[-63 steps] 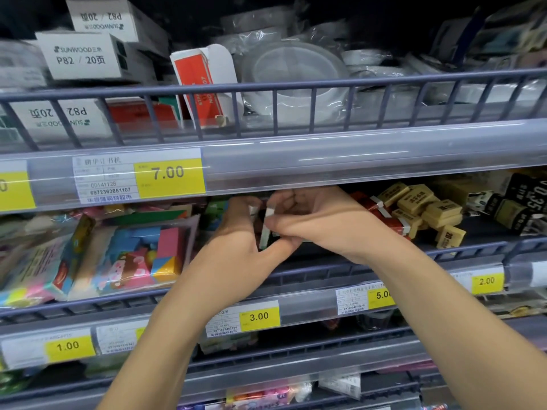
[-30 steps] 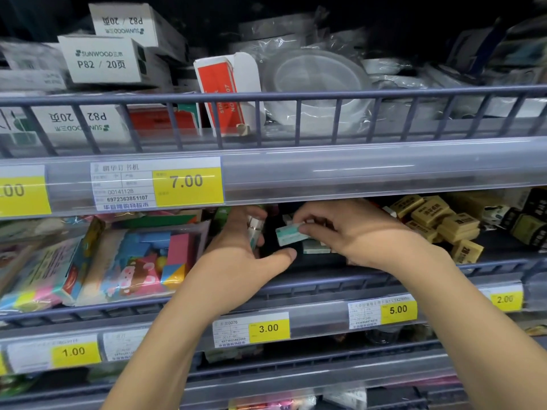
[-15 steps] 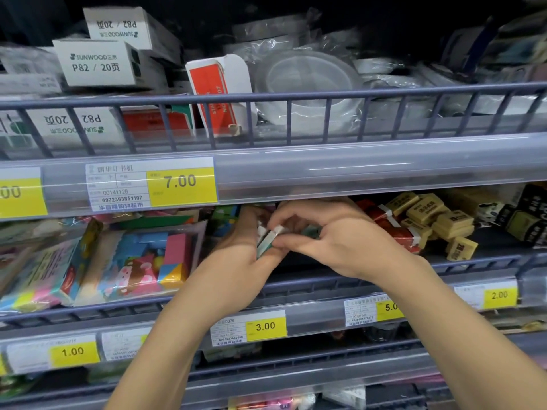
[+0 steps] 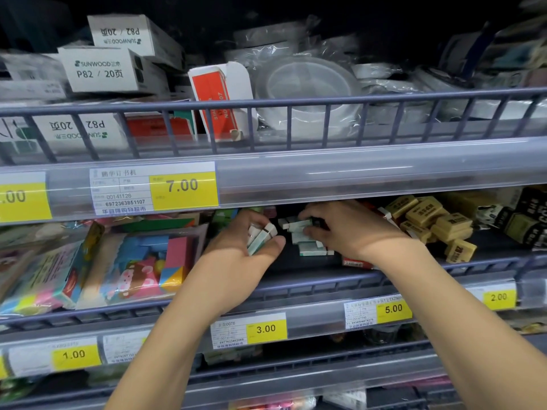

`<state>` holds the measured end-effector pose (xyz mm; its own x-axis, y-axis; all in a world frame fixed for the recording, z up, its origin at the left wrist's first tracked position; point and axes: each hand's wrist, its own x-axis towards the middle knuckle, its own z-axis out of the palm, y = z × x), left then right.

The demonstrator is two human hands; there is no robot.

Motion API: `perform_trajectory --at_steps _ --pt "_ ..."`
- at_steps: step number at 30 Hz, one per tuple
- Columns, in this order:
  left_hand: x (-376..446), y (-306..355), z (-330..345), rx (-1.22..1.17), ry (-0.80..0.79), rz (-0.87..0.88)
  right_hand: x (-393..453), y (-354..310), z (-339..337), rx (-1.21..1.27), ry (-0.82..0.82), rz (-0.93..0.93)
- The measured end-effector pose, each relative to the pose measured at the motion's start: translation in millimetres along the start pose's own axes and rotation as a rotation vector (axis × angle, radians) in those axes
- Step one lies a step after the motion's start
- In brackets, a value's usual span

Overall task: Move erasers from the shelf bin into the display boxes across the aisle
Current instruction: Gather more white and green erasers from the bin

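Both hands reach into the middle shelf under the 7.00 price rail. My left hand (image 4: 236,255) grips a small stack of white-and-green erasers (image 4: 260,236) between thumb and fingers. Just to the right, my right hand (image 4: 349,232) pinches another white-and-green eraser (image 4: 297,224) off a loose pile of the same erasers (image 4: 310,247) lying on the dark shelf floor. No display boxes are in view.
Tan erasers (image 4: 435,223) are heaped to the right, with black-wrapped ones (image 4: 527,220) beyond. Colourful toy packs (image 4: 130,261) fill the left. A wire rail (image 4: 325,279) fronts the shelf; the price rail (image 4: 355,170) of the shelf above hangs close over my hands.
My hands, together half a second ago as an eraser passed to the left, have parted. The right hand has gone back to the pile and taken another eraser.
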<state>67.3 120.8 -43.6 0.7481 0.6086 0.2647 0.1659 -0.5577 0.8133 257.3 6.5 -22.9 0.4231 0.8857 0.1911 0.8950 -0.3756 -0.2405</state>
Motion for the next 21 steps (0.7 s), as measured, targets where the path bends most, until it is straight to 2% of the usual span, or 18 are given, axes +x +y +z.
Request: perform_trajectory --at_steps 10,12,17,21 --pt "1.9 -4.1 1.1 -0.093 0.021 -0.014 11.0 -2.2 2.9 -0.052 -0.063 -0.039" --pt "3.2 -5.2 2.0 -0.108 0.048 -0.035 8.7 -2.6 2.6 0.072 -0.035 -0.006" --pt "7.1 -6.0 1.8 -0.257 0.116 -0.092 -7.2 -18.1 2.8 0.672 0.064 0.053" --pt "4.6 -1.0 2.1 -0.354 0.084 -0.06 -18.2 -41.6 6.4 0.769 0.059 -0.019"
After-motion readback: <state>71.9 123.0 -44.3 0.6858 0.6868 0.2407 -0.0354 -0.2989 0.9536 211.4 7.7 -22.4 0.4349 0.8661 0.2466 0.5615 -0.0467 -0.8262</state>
